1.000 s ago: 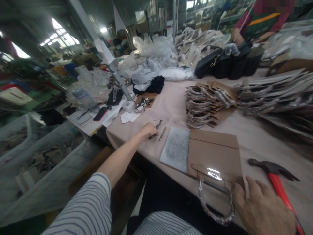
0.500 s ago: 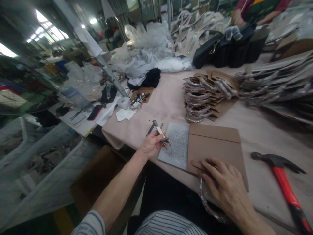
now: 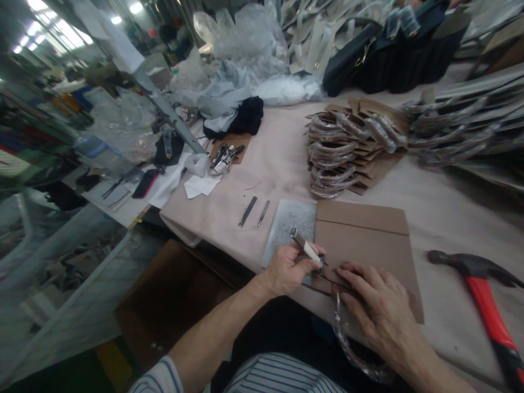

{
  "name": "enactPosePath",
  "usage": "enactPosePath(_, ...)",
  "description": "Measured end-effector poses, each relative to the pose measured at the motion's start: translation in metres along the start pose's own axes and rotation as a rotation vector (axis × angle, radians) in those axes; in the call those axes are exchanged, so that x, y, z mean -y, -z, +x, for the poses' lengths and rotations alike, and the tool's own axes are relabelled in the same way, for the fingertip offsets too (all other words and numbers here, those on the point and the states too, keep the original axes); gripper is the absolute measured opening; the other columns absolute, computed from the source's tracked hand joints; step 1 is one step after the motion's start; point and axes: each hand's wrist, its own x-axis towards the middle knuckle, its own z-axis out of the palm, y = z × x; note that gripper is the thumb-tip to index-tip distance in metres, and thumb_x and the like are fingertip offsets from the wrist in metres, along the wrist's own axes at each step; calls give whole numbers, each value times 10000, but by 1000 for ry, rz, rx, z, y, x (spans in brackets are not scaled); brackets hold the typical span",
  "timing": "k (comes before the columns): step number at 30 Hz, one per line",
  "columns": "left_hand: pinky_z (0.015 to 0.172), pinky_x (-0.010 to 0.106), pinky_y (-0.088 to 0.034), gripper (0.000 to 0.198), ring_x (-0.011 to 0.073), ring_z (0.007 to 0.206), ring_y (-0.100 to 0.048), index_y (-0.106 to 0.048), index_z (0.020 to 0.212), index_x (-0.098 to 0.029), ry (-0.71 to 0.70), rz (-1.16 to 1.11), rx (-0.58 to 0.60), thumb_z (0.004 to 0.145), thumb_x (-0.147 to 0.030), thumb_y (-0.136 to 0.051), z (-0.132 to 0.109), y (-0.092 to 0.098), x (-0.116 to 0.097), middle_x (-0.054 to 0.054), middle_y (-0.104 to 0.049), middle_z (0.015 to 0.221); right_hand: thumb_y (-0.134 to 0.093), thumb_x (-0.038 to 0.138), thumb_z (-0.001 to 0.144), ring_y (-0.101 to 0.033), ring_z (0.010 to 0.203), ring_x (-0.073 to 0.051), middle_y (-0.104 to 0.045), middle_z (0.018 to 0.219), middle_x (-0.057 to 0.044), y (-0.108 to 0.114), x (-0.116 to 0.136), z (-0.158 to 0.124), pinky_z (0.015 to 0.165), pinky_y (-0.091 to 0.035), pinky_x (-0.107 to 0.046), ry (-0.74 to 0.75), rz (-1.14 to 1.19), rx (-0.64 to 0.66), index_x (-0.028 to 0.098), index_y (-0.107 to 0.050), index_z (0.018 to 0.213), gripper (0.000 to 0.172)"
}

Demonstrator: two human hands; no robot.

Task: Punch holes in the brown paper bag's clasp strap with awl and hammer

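Observation:
My left hand (image 3: 290, 268) is closed around a metal punch (image 3: 305, 244) with a white wrap on its shaft. The punch leans, its lower end at the end of a brown strap tab on the near left corner of a brown leather panel (image 3: 364, 226). My right hand (image 3: 379, 305) lies with fingers stretched out over the tab and panel, pressing them down. From the tab a plastic-wrapped handle (image 3: 341, 333) hangs over the table edge. Under the panel's left side sits a pitted grey board (image 3: 289, 218), partly covered by my left hand.
A claw hammer (image 3: 481, 295) with a red handle lies to the right. Left of the board are a flat metal tool (image 3: 248, 211) and a thin metal rod (image 3: 263, 213). Stacked brown panels with wrapped handles (image 3: 333, 153) stand behind. A phone (image 3: 146, 183) lies far left.
My left hand has carried the punch rightward from over the board's left edge to the strap tab. My right hand stays on the panel. The two small metal tools now show uncovered.

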Motion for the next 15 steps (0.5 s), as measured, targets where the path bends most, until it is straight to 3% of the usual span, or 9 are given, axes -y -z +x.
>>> enactPosePath(15,906,345,-579,269,239,979,-701,-709,1062,-112,-92,87,-54,932,-339,-647,-1,-10,8,139,-741,1056,-451,280,991,-522,1019,-307,-621,1210,-104,-3,2,-2,863,-415,-487,-53,4,29,212,-583,1215,269)
